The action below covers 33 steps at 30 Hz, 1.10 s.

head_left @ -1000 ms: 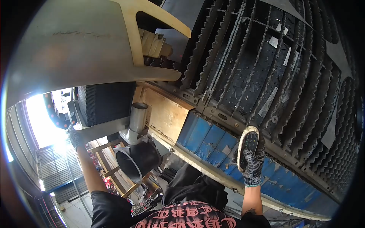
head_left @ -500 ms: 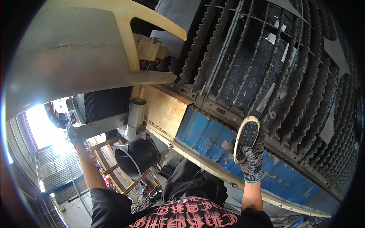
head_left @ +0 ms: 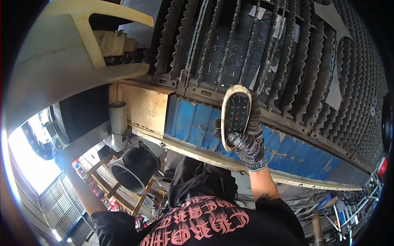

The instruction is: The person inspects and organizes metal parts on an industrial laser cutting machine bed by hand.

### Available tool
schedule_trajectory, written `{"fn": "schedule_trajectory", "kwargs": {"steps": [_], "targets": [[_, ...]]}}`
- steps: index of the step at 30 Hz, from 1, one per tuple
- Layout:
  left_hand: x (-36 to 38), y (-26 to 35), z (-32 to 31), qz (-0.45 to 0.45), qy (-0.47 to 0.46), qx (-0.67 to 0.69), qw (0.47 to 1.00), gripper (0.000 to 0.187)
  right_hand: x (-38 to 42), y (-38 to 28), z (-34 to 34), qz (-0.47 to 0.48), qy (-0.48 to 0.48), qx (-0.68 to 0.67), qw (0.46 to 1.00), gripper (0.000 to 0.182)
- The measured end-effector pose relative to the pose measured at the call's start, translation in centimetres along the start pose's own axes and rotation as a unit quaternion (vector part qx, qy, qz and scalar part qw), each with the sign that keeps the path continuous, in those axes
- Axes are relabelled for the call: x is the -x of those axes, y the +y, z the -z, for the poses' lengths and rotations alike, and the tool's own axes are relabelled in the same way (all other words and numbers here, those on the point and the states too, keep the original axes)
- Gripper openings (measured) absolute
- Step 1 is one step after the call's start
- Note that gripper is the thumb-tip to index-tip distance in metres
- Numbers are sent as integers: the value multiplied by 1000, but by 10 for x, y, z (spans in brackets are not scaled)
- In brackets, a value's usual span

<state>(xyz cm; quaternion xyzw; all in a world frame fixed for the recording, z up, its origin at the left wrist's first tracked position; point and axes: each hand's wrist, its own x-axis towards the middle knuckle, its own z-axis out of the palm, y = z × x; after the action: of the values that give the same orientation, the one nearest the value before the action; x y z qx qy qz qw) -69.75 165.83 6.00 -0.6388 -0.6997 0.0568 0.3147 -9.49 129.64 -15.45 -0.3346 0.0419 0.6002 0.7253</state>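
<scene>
Right hand (head_left: 246, 141) (gloved) is closed around a remote (head_left: 235, 117), held upright over the blue rail (head_left: 193, 123) at the bed's edge. Left hand (head_left: 57, 158) is largely hidden; its grip cannot be determined.

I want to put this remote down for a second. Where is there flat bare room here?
The tan panel, between the grey pipe and the blue rail, looks bare. The toothed slats are spiky and scrap-littered. The right hand holds the remote.
</scene>
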Motion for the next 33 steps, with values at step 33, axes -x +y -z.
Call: {"fn": "schedule_trajectory", "kwargs": {"steps": [33], "targets": [[1,3,1,18,4,41,999,41,-7,2,-10,13,-7,-21,1000,70]]}}
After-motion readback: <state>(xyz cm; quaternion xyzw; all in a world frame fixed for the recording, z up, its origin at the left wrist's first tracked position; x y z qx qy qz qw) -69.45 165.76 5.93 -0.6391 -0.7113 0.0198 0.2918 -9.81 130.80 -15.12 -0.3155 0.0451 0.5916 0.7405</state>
